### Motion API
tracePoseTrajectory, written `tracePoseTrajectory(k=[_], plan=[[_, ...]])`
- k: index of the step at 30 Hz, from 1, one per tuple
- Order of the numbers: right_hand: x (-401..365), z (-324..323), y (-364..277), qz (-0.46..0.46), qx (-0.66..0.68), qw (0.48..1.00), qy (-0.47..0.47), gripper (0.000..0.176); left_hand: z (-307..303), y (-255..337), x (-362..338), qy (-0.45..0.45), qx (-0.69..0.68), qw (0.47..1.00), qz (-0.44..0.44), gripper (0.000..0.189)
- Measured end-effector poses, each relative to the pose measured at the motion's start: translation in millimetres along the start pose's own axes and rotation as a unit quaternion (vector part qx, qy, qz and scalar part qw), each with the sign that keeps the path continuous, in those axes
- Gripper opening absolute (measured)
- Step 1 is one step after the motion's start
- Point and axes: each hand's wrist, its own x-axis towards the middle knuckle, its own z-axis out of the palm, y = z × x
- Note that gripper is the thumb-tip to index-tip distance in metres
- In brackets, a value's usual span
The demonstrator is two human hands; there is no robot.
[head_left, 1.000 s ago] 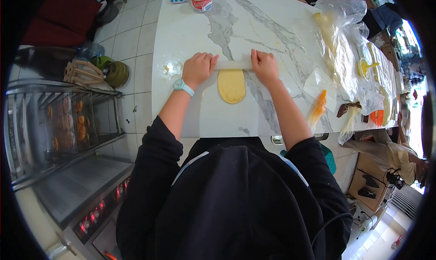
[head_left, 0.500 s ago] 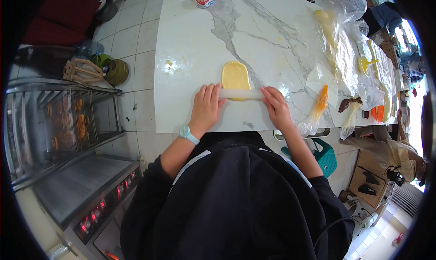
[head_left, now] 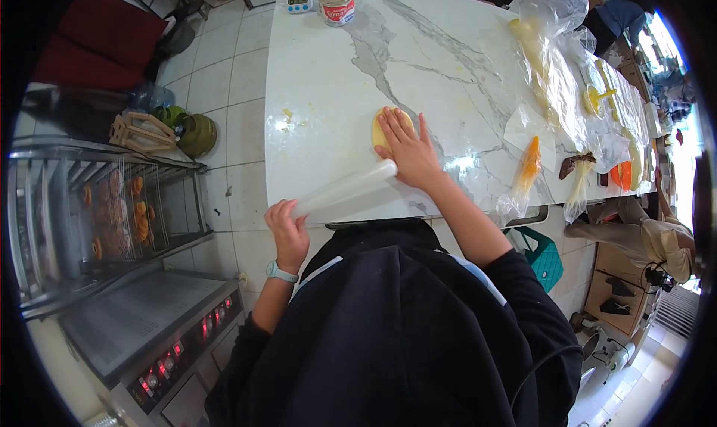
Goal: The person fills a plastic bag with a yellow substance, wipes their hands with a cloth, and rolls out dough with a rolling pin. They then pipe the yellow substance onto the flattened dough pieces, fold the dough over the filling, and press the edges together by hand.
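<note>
A flat oval of yellow dough (head_left: pixel 379 136) lies on the white marble-patterned table (head_left: pixel 321 91). My right hand (head_left: pixel 407 147) rests over it with fingers outstretched, covering most of the dough. At the table's front edge, my left hand (head_left: pixel 287 229) is wrapped round one end of a white rolling pin (head_left: pixel 347 190). The pin slants up to the right, its far end close to my right wrist and the lower edge of the dough.
An orange-filled piping bag (head_left: pixel 530 162) and a dark-tipped one (head_left: pixel 575 177) lie to the right, near plastic-covered dough (head_left: pixel 556 76). A can (head_left: pixel 336 7) and a timer (head_left: pixel 299 1) stand at the far left corner. Left are a pastry rack (head_left: pixel 123 210) and an oven (head_left: pixel 157 315).
My right hand has let go of the rolling pin and moved onto the dough. My left hand has drawn the pin off the dough, down and to the left.
</note>
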Motion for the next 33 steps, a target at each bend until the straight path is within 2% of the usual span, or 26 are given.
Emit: tracePoseTrajectory(k=[1, 2, 6, 8, 9, 11, 15, 17, 19, 21, 23, 24, 26, 27, 29, 30, 31, 32, 33], plan=[[3.6, -4.7, -3.5, 0.018, -0.010, 0.997, -0.073, 0.059, -3.9, -2.5, 0.5, 0.020, 0.007, 0.999, -0.030, 0.042], [9.2, 1.3, -4.6, 0.023, -0.019, 1.000, 0.004, 0.059, -5.2, -7.4, 2.3, 0.032, 0.022, 0.999, -0.030, 0.040], [24.7, 0.9, 3.9, 0.016, 0.012, 0.999, -0.043, 0.055, 3.9, -7.9, 28.3, 0.051, 0.073, 0.993, -0.075, 0.037], [18.6, -14.0, 6.7, 0.098, 0.165, 0.975, 0.109, 0.047, 11.6, -5.7, 46.6, 0.018, 0.149, 0.979, -0.139, 0.035], [12.4, -17.0, 9.4, 0.097, 0.163, 0.976, 0.111, 0.047, 12.9, -4.5, 50.8, 0.021, 0.147, 0.979, -0.138, 0.035], [-3.7, -21.7, 12.7, 0.307, 0.245, 0.916, 0.076, 0.038, 16.3, -0.3, 57.4, -0.019, 0.200, 0.968, -0.147, 0.036], [-19.7, -13.8, 2.9, 0.272, 0.196, 0.937, 0.094, 0.037, 12.2, 13.8, 69.6, -0.061, 0.245, 0.961, -0.111, 0.039], [-15.9, -10.2, 3.9, 0.292, 0.198, 0.934, 0.057, 0.040, 21.0, 23.0, 91.8, -0.029, 0.179, 0.983, -0.041, 0.042], [-13.2, -11.6, 7.4, 0.303, 0.240, 0.921, 0.053, 0.039, 42.1, 28.6, 126.7, -0.009, 0.009, 0.995, 0.094, 0.047], [-15.9, -10.1, 7.3, 0.312, 0.283, 0.906, 0.045, 0.039, 73.2, 39.2, 166.6, -0.104, -0.133, 0.972, 0.161, 0.046], [-18.5, -7.0, 9.6, 0.298, 0.327, 0.895, 0.052, 0.045, 112.0, 50.3, 196.3, -0.148, -0.164, 0.955, 0.196, 0.048], [-19.8, -7.0, 9.3, 0.299, 0.325, 0.895, 0.054, 0.045, 120.3, 49.9, 208.1, -0.147, -0.166, 0.955, 0.198, 0.048], [-19.6, -10.2, 4.5, 0.311, 0.361, 0.876, 0.071, 0.051, 129.1, 56.0, 227.2, -0.361, 0.018, 0.913, 0.187, 0.039], [-18.3, -12.9, 5.5, 0.314, 0.359, 0.876, 0.075, 0.051, 131.3, 56.9, 233.0, -0.361, 0.016, 0.912, 0.192, 0.039], [-15.2, -23.3, 1.8, 0.326, 0.319, 0.890, 0.015, 0.053, 122.8, 55.9, 244.9, -0.434, 0.010, 0.881, 0.188, 0.028], [-16.4, -20.0, 2.9, 0.329, 0.321, 0.888, 0.016, 0.053, 118.2, 52.5, 242.1, -0.389, -0.044, 0.897, 0.205, 0.017], [-18.6, -13.1, 4.6, 0.278, 0.266, 0.922, 0.039, 0.051, 114.8, 48.7, 238.5, -0.391, -0.043, 0.896, 0.206, 0.017], [-20.1, -8.1, 5.8, 0.223, 0.209, 0.950, 0.063, 0.050, 110.5, 45.4, 236.0, -0.395, -0.117, 0.889, 0.199, 0.016], [-23.8, -5.0, 8.1, 0.224, 0.212, 0.949, 0.065, 0.050, 106.1, 42.8, 232.5, -0.396, -0.190, 0.878, 0.191, 0.015]])
